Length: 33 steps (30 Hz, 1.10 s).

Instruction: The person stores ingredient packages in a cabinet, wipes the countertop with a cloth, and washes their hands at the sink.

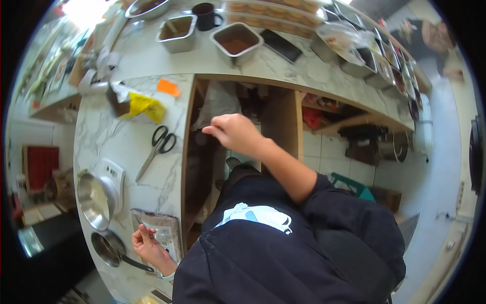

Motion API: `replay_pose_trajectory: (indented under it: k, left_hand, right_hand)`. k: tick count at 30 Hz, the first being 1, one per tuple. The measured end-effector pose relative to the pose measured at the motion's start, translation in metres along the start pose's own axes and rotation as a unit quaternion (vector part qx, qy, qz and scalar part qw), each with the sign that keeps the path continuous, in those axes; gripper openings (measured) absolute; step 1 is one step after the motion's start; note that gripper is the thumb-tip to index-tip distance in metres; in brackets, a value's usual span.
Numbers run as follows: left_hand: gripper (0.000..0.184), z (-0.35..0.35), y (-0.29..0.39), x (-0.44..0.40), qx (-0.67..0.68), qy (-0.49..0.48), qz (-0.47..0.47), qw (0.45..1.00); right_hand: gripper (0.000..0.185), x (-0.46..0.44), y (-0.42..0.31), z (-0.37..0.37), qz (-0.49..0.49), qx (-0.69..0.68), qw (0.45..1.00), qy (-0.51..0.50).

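My left hand (pixel 149 247) is at the lower left, over the edge of a flat clear packet with a label (pixel 171 234). Its thumb and index finger are pinched together; anything between them is too small to make out. My right hand (pixel 230 133) is raised in front of the open cabinet, its fingers curled and the thumb pressed near them. Whatever it may hold is hidden. Black-handled scissors (pixel 157 147) lie on the marble counter (pixel 106 134) to its left. A steel bowl (pixel 96 200) rests on a white scale (pixel 112 175), with a small dark-handled pan (pixel 108 248) below.
A yellow packet (pixel 146 106) and an orange piece (pixel 168 87) lie on the left counter. Along the back counter stand metal containers (pixel 237 43), a dark mug (pixel 205 17) and a phone (pixel 281 45). A green stool (pixel 352 186) is at the right. Another person (pixel 422 40) is at the upper right.
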State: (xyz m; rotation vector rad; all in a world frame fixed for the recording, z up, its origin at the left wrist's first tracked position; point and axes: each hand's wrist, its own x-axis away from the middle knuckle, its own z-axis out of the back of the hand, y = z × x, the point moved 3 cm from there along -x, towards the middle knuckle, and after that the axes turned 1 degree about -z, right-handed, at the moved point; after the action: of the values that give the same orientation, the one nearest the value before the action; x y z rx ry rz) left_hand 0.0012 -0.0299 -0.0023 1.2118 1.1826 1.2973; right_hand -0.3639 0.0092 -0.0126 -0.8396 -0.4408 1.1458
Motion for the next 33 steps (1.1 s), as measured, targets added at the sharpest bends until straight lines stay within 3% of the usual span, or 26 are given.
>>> replay_pose_trajectory:
  k: [2,3,7,10,15,16,19,20,21,24,28,33]
  left_hand:
    - [0.016,0.002,0.032,-0.030,-0.005,-0.005,0.008,1.000]
    - [0.016,-0.062,-0.020,0.024,0.056,-0.025,0.063,0.996]
    - [0.016,-0.066,0.018,-0.001,0.011,-0.082,0.043,0.996]
    - [0.015,-0.070,0.009,-0.008,-0.013,-0.122,0.044,0.991]
    - [0.010,-0.087,-0.018,-0.012,-0.025,-0.194,0.041,0.980]
    - [0.015,-0.097,-0.018,-0.007,-0.030,-0.192,0.052,0.980]
    - [0.021,-0.114,-0.029,0.001,-0.001,-0.234,0.074,0.969]
    - [0.024,-0.123,-0.027,0.007,-0.006,-0.251,0.065,0.966]
    - [0.024,-0.130,-0.024,0.013,-0.006,-0.249,0.065,0.966]
    - [0.024,-0.144,-0.019,0.030,0.041,-0.221,0.095,0.970]
    - [0.024,-0.148,-0.020,0.049,0.014,-0.194,0.111,0.975]
    - [0.023,-0.157,-0.034,0.088,0.027,-0.167,0.132,0.977]
  right_hand:
    - [0.018,-0.006,-0.023,-0.017,0.005,-0.038,0.998,0.053]
    - [0.018,0.031,0.031,0.048,-0.014,0.043,0.998,0.042]
    - [0.011,0.055,0.053,0.057,-0.054,-0.027,0.980,0.190]
    - [0.012,0.093,0.062,0.076,-0.138,0.015,0.965,0.221]
    - [0.039,0.164,0.087,0.088,-0.266,0.129,0.901,0.319]
    - [0.048,0.175,0.096,0.085,-0.307,0.191,0.888,0.283]
    - [0.044,0.197,0.101,0.060,-0.284,0.222,0.889,0.283]
    - [0.059,0.205,0.110,0.044,-0.341,0.224,0.889,0.210]
    - [0.059,0.212,0.111,0.031,-0.340,0.223,0.889,0.209]
    - [0.089,0.232,0.123,0.007,-0.408,0.188,0.888,0.102]
    - [0.086,0.255,0.152,0.026,-0.370,0.127,0.916,0.089]
    - [0.074,0.299,0.198,0.097,-0.350,0.198,0.902,0.157]
